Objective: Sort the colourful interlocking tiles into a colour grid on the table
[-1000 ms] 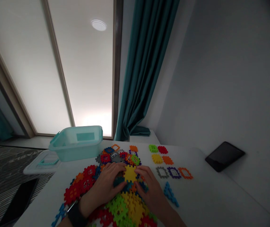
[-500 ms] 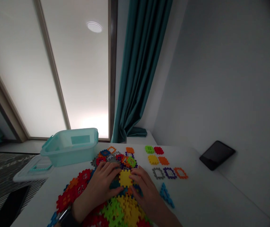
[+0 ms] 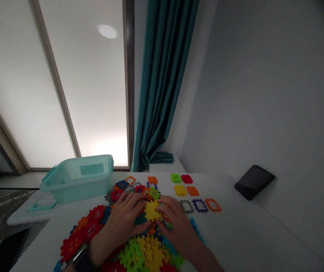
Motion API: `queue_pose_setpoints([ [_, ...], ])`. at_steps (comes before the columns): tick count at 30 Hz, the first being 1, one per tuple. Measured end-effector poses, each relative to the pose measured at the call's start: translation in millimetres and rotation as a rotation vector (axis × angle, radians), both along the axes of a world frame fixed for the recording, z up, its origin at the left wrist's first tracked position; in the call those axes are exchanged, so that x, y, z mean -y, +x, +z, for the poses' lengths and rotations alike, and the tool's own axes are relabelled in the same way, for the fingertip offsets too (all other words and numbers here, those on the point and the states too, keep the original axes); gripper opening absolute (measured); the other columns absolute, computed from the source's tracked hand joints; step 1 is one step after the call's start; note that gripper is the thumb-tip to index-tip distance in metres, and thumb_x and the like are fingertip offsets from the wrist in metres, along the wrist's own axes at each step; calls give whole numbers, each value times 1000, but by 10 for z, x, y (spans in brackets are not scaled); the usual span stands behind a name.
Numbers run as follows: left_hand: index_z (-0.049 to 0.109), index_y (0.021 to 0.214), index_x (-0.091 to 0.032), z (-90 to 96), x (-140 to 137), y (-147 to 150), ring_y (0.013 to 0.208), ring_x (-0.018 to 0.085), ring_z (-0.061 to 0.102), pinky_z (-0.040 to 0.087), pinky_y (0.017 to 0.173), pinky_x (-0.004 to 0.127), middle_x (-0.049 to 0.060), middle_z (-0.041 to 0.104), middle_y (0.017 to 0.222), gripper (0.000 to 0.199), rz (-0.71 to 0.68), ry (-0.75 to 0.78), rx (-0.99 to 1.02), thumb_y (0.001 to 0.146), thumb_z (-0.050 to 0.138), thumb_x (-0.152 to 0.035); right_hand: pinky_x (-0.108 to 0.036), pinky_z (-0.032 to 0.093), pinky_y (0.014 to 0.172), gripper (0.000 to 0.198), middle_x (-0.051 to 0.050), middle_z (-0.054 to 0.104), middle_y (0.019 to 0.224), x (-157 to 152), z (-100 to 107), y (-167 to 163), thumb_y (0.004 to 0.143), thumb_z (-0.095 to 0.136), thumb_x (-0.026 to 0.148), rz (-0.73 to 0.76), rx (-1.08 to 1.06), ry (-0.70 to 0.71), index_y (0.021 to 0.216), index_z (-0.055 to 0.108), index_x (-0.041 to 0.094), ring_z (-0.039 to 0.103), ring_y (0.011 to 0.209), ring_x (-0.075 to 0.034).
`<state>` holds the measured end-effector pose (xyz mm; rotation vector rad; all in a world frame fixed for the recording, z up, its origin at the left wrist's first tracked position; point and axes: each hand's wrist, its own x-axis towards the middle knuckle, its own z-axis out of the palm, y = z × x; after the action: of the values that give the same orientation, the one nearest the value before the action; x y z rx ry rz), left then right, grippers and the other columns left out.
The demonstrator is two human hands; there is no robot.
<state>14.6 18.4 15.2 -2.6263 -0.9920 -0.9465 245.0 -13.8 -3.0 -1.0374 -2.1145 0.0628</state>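
A yellow square tile with toothed edges [image 3: 152, 210] is held upright between my two hands, above a heap of building tiles. My left hand [image 3: 122, 219] has its fingers and thumb curled about the tile's left side. At the right edge, my right hand [image 3: 175, 226] pinches it with thumb and fingers. Beneath and in front of the hands lie yellow tiles [image 3: 150, 251] and green tiles [image 3: 132, 255]. Red tiles [image 3: 72, 241] spread left of my left wrist, which wears a watch [image 3: 81, 258]. Part of a light blue piece [image 3: 197, 230] shows behind my right hand.
Sorted tiles lie at the back right, among them a flat yellow tile [image 3: 180, 190] and an orange frame [image 3: 213, 205]. A teal bin [image 3: 76, 194] stands at the back left beside its lid [image 3: 31, 211]. A black tablet [image 3: 254, 182] is at the right by the wall.
The view has shifted slightly to the right. Both hands keep the yellow tile between them, and it has turned and risen a little. My right hand now covers more of the light blue piece.
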Motion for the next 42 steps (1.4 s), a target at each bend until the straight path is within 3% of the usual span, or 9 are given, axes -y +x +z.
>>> queue_pose_setpoints([
  [8, 63, 109, -21, 86, -133, 180, 105, 30, 64, 46, 94, 46, 9, 69, 117, 34, 21, -60, -95, 85, 76, -41, -55, 48, 110, 29, -9, 65, 123, -97, 36, 132, 89, 59, 10, -71, 77, 35, 114, 59, 25, 55, 129, -30],
  [18, 66, 107, -21, 35, -399, 596, 105, 30, 64, 46, 95, 47, 8, 67, 116, 34, -21, -198, -116, 85, 78, -43, -48, 48, 111, 27, -8, 67, 125, -312, 78, 633, 93, 54, 10, -25, 93, -90, 112, 65, 25, 59, 124, -25],
  [28, 59, 130, -21, -72, -909, 984, 117, 30, 62, 45, 102, 44, 10, 63, 128, 41, -16, -393, -129, 92, 68, -33, -53, 44, 111, 25, -11, 70, 123, -796, -119, 1140, 91, 53, 14, -164, 99, -125, 112, 66, 22, 60, 123, -27],
  [35, 67, 114, -22, -180, -1175, 1241, 117, 31, 63, 47, 99, 42, 9, 69, 119, 25, 18, -465, -200, 92, 63, -33, -50, 45, 108, 30, -11, 72, 120, -1029, -262, 1405, 88, 53, 14, -257, 100, -175, 114, 67, 19, 62, 120, -28],
  [42, 67, 119, -22, -234, -1290, 1423, 118, 31, 64, 48, 97, 41, 11, 71, 118, 32, 20, -524, -261, 93, 61, -39, -49, 41, 112, 32, -9, 71, 125, -1045, -345, 1451, 87, 53, 13, -282, 131, -246, 115, 68, 22, 60, 125, -27],
])
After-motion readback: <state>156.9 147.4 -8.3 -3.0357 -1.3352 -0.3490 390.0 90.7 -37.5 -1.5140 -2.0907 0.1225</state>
